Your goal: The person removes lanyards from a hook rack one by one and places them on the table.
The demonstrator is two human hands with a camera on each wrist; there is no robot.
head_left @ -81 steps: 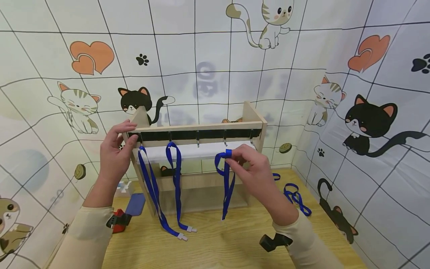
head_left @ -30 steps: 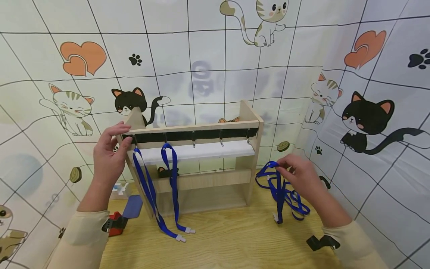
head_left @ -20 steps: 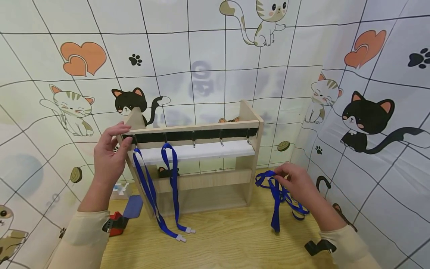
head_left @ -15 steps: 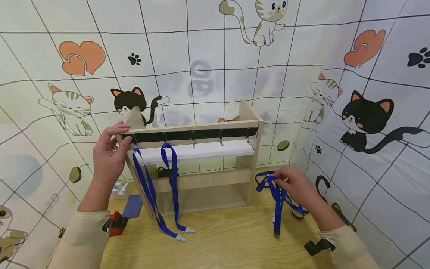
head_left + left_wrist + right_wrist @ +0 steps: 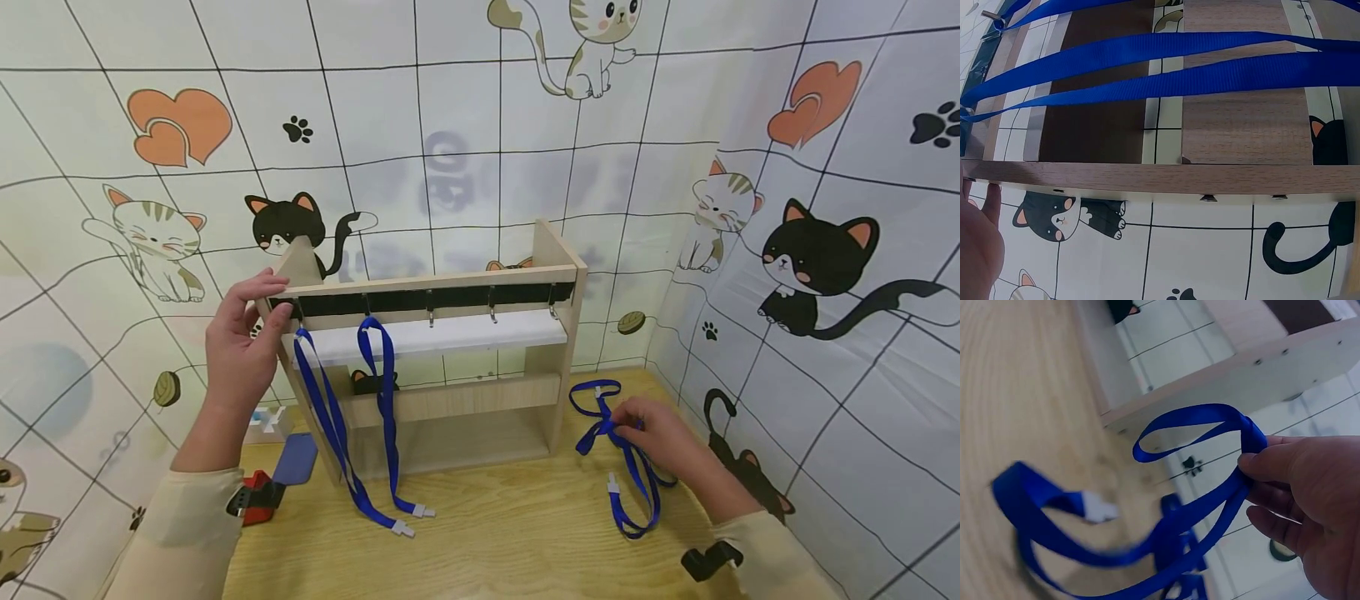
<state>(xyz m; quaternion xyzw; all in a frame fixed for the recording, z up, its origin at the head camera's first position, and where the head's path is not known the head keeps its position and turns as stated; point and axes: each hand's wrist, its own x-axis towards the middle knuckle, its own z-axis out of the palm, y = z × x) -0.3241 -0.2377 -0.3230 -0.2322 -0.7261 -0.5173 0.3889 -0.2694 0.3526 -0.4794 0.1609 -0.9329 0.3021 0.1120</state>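
Pinches blue lanyard (image 5: 606, 427) with right hand (image 5: 660, 432), above counter (image 5: 487, 542) beside wooden rack (image 5: 457, 398); grips rack's upper left corner with left hand (image 5: 243, 346), near two hung lanyards (image 5: 386, 404).

At right in the head view, a flat blue lanyard (image 5: 1210, 499) is pinched near a loop, its pale clip (image 5: 612, 483) lying lower. Left of centre, a second lanyard (image 5: 341, 437) and a third lanyard (image 5: 387, 408) hang from the upright wooden rack (image 5: 457, 398).
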